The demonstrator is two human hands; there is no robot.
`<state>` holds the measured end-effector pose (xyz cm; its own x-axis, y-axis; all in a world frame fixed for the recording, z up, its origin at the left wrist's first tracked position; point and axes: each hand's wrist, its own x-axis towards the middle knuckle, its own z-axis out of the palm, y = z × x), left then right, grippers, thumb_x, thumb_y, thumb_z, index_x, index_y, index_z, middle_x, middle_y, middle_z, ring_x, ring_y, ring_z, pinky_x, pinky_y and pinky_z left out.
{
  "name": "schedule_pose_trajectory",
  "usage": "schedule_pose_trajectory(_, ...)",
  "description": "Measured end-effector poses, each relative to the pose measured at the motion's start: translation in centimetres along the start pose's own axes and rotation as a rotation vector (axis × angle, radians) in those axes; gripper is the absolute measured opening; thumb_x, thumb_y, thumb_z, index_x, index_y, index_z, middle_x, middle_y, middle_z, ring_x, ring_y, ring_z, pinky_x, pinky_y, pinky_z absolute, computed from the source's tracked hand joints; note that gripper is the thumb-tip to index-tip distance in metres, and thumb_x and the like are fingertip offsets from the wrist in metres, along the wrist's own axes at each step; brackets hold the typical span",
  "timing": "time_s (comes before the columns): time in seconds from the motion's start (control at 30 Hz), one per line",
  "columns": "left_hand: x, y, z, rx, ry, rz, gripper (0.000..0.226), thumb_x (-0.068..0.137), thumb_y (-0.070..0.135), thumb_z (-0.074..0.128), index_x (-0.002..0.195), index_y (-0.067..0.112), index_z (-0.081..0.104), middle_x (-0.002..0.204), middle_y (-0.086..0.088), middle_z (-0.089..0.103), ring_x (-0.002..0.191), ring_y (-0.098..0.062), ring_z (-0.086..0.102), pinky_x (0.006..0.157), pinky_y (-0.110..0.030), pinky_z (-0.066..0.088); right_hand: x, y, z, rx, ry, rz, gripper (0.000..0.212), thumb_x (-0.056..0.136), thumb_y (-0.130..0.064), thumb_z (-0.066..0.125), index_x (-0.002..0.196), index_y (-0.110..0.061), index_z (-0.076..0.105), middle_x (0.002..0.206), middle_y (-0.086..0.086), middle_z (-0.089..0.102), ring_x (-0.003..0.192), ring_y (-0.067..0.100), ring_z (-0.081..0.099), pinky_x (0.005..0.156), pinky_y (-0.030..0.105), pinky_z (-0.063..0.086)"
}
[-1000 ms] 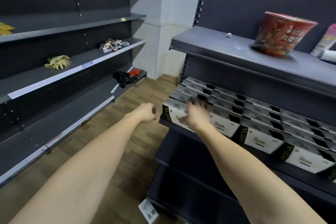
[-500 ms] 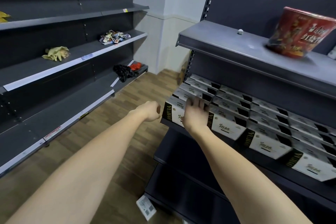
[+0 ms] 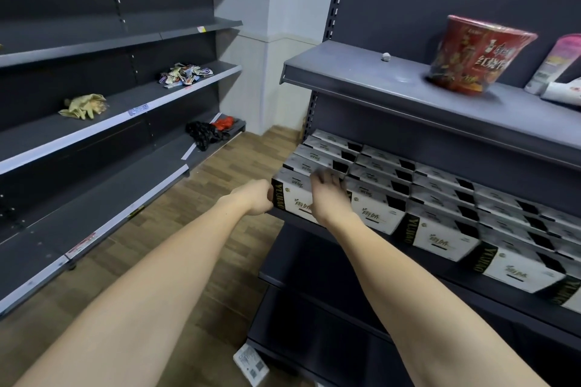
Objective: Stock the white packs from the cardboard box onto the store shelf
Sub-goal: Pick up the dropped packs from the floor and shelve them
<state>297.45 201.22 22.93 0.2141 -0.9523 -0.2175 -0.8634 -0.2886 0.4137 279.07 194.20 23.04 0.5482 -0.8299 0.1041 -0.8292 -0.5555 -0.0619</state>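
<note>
White packs with black ends (image 3: 440, 239) lie in several rows on the dark middle shelf (image 3: 424, 272) at the right. My right hand (image 3: 328, 198) rests on the front-left pack (image 3: 297, 198), fingers hooked over its top edge. My left hand (image 3: 254, 198), fingers curled, is against that pack's black left end. No cardboard box is in view.
A red noodle cup (image 3: 471, 56) and pale bottles stand on the grey upper shelf (image 3: 361, 72). Shelving on the left carries a yellow bag (image 3: 83, 105), colourful packets (image 3: 185, 74) and black and red items (image 3: 207, 133). A paper label (image 3: 251, 367) lies on the wooden floor.
My left hand moved right from mid-air until it met the front-left pack's end. My right hand stayed on that pack. The view shifted slightly.
</note>
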Motion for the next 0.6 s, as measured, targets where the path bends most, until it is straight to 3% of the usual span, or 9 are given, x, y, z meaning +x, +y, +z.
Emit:
schedule_pose_trajectory(0.23, -1.8, 4.0, 1.5, 0.171, -0.02, 0.061, 0.021, 0.093, 0.023, 0.055, 0.113, 0.017, 0.06, 0.115, -0.008, 0.062, 0.096, -0.03, 0.06, 0.076, -0.037, 0.051, -4.4, 2.0, -0.1, 0.038, 0.152, -0.036, 0.045, 0.082, -0.004, 0.061, 0.125, -0.01, 0.051, 0.129, 0.013, 0.048, 0.122, 0.036, 0.044, 0.101, 0.043, 0.04)
schedule_pose_trajectory(0.33, -2.4, 6.4, 2.6, 0.221, -0.046, 0.085, 0.019, 0.092, 0.024, 0.055, 0.109, 0.018, 0.061, 0.113, -0.007, 0.062, 0.093, -0.028, 0.06, 0.078, -0.039, 0.054, -6.8, 3.6, 0.0, 0.14, 0.1, -0.018, 0.04, 0.087, -0.011, 0.06, 0.126, -0.01, 0.049, 0.129, 0.014, 0.048, 0.122, 0.035, 0.045, 0.095, 0.043, 0.045)
schedule_pose_trajectory(0.5, -4.2, 13.0, 6.5, 0.261, -0.113, 0.146, 0.027, 0.095, 0.021, 0.051, 0.12, 0.018, 0.058, 0.118, -0.008, 0.058, 0.101, -0.03, 0.059, 0.081, -0.04, 0.053, -13.3, 8.8, 1.1, 0.19, -0.034, 0.023, 0.042, 0.093, -0.023, 0.061, 0.13, -0.012, 0.047, 0.131, 0.012, 0.048, 0.12, 0.032, 0.047, 0.091, 0.041, 0.048)
schedule_pose_trajectory(0.6, -6.1, 17.8, 10.4, 0.296, -0.175, 0.199, 0.019, 0.095, 0.022, 0.053, 0.113, 0.019, 0.059, 0.115, -0.007, 0.06, 0.098, -0.028, 0.059, 0.078, -0.039, 0.052, -18.4, 12.9, 2.7, 0.256, -0.089, 0.11, 0.041, 0.094, -0.024, 0.059, 0.132, -0.012, 0.047, 0.131, 0.01, 0.046, 0.119, 0.03, 0.047, 0.09, 0.042, 0.049)
